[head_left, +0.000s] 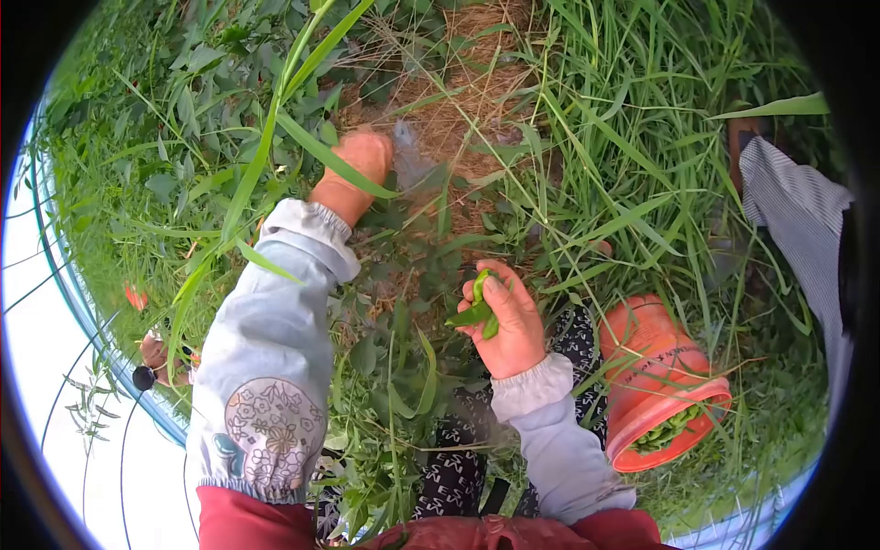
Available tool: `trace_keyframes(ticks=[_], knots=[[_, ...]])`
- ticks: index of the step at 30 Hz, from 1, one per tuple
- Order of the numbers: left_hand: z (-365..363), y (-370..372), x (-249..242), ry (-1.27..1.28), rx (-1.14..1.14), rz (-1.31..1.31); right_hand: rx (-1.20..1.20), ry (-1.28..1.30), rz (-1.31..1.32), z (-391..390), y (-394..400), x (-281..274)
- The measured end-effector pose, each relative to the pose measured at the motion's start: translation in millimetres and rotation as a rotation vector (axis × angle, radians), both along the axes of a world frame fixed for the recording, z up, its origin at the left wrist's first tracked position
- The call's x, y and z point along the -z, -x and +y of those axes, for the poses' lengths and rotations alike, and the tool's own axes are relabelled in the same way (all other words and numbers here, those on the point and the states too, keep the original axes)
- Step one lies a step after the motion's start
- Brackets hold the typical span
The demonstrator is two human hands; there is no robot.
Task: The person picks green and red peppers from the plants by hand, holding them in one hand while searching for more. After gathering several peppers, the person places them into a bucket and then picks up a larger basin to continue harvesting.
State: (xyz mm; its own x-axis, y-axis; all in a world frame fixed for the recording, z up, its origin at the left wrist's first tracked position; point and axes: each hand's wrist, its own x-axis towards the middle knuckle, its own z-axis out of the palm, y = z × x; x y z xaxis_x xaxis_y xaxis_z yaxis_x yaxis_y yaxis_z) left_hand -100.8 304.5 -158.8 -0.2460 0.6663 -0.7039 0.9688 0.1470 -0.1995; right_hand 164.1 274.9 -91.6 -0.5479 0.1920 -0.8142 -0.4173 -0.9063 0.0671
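My right hand point(509, 321) is closed around several small green peppers point(480, 307), which stick out between thumb and fingers in front of my lap. My left hand point(360, 163) reaches into the leafy plants point(192, 174) at the upper middle, next to the dry straw. Its fingers are hidden behind the wrist and foliage, and a long grass blade crosses over it. To the right of my right hand is an orange bucket point(653, 353) with more green peppers point(674, 429) inside, seen at its mouth.
Tall grass point(642, 119) covers the right side, with dry straw point(477, 82) on the ground at the top middle. A person's striped clothing point(802, 211) shows at the right edge. Another person point(158, 353) is farther off at the left.
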Motion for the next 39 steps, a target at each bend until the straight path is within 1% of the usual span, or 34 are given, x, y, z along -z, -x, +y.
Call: trace_keyframes(ticks=[1,2,3,5,9,11,12,13,15,16,17,19,20,22,24,27,29,30,32,33,34,35,37,39], knots=[[10,7,2,0.216,0.047,0.106,-0.024,-0.011,0.005,0,1,-1],[0,24,16,0.2,0.111,0.147,-0.054,-0.026,-0.021,2,2,-3],[-4,32,18,0.2,0.114,0.145,-0.05,-0.026,-0.023,1,2,-3],[-9,46,22,0.404,0.099,0.272,-0.066,-0.032,-0.03,-1,0,0],[-29,70,11,0.461,0.103,0.237,-0.056,-0.022,-0.034,-3,-2,1],[-41,75,-1,0.29,-0.074,0.2,-0.067,-0.014,-0.064,-4,-1,2],[-46,71,-12,0.167,-0.12,0.189,-0.066,-0.012,-0.058,-4,-1,2],[-52,70,-21,0.166,-0.12,0.196,-0.053,0.001,-0.06,-3,-1,2],[-61,71,-32,-0.065,-0.182,0.091,-0.037,0.011,-0.06,-1,0,1],[-64,76,-33,-0.011,-0.276,0.081,-0.043,0.01,-0.067,-1,1,0],[-73,81,-32,-0.012,-0.278,0.083,-0.05,0.008,-0.075,0,1,0],[-84,85,-35,-0.326,-0.321,-0.203,-0.042,0.016,-0.049,3,1,-3],[-88,86,-33,-0.33,-0.32,-0.199,-0.033,0.027,-0.021,5,2,-5],[-82,76,-37,-0.161,-0.396,-0.276,-0.047,0.051,-0.037,9,7,-11],[-74,70,-37,-0.172,-0.43,-0.278,-0.06,0.076,-0.06,10,8,-12],[-67,67,-38,-0.166,-0.481,-0.332,-0.097,0.058,0.001,10,7,-12],[-65,65,-40,-0.252,-0.705,-0.599,-0.069,0.065,0.08,8,7,-11],[-62,60,-44,-0.251,-0.704,-0.597,-0.069,0.066,0.082,7,8,-11],[-54,40,-58,-0.261,-0.461,-0.451,-0.078,0.038,0.081,8,9,-9],[-48,23,-67,-0.355,-0.314,-0.561,-0.079,0.042,0.086,9,9,-10],[-44,4,-74,-0.431,-0.209,-0.618,-0.122,0.022,0.038,12,9,-11],[-37,-13,-84,-0.437,-0.09,-0.674,-0.17,0.0,-0.009,13,9,-12],[-33,-47,-97,-0.439,-0.078,-0.736,-0.192,-0.036,-0.031,12,11,-12],[-42,-68,-97,-0.451,-0.169,-0.743,-0.162,0.006,-0.086,14,11,-12]])
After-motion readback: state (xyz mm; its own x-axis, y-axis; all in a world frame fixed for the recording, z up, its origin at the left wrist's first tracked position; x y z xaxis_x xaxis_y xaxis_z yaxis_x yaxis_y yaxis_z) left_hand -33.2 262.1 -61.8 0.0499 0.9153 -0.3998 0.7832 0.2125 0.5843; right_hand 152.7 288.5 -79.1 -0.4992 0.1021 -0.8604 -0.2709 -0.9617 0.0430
